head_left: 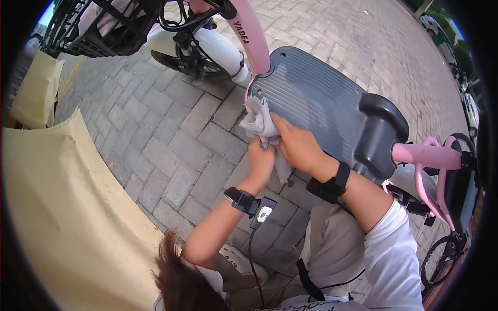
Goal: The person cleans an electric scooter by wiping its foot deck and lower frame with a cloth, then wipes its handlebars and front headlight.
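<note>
Frayed grey cloth (258,123) bunches in both hands (262,159) (301,144).

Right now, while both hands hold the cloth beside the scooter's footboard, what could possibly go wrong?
If the left hand and right hand loosen, the bunched cloth could drop onto the paving. Its frayed edge might catch on the footboard beside it. The thin cable hanging from the left wrist device could perhaps snag when that arm moves.
</note>
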{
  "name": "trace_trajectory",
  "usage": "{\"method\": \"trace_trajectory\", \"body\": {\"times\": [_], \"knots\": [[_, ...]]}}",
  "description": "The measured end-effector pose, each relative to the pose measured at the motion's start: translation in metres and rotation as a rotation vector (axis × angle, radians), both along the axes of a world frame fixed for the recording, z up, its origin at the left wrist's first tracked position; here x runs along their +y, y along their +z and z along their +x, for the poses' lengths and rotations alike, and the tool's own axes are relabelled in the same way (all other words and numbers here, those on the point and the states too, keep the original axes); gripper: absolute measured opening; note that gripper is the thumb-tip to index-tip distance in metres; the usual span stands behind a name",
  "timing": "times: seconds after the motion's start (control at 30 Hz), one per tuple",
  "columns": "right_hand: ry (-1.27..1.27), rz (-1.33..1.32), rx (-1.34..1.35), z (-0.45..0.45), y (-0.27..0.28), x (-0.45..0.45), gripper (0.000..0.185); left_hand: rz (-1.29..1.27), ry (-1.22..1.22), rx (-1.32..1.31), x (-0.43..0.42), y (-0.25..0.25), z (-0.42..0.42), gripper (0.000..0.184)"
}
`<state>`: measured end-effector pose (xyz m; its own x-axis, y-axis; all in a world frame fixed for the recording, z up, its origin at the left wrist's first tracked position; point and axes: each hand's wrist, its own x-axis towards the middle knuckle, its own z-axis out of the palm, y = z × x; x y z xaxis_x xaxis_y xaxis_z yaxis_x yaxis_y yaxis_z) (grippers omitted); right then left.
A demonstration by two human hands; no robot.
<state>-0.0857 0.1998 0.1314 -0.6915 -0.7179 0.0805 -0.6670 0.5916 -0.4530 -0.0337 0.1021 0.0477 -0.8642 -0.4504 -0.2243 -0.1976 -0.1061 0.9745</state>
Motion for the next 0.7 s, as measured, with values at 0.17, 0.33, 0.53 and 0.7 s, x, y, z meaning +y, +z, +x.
{"method": "trace_trajectory", "body": {"times": [0.17,0.33,0.53,0.7], "knots": [[-0.006,-0.128,0.062,0.002,0.012,-0.006,0.071,-0.220,-0.329,0.058,-0.059,0.050,0.008,0.049],[0.007,-0.132,0.115,-0.004,0.012,-0.007,0.060,-0.450,-0.478,0.167,-0.079,0.053,-0.005,0.056],[0.014,-0.044,0.229,-0.004,0.004,0.000,0.040,-0.508,-0.524,0.157,-0.080,0.024,0.007,0.057],[0.010,0.243,0.167,-0.001,0.005,0.023,0.028,-0.496,-0.568,0.093,-0.069,0.043,0.003,0.050]]}}
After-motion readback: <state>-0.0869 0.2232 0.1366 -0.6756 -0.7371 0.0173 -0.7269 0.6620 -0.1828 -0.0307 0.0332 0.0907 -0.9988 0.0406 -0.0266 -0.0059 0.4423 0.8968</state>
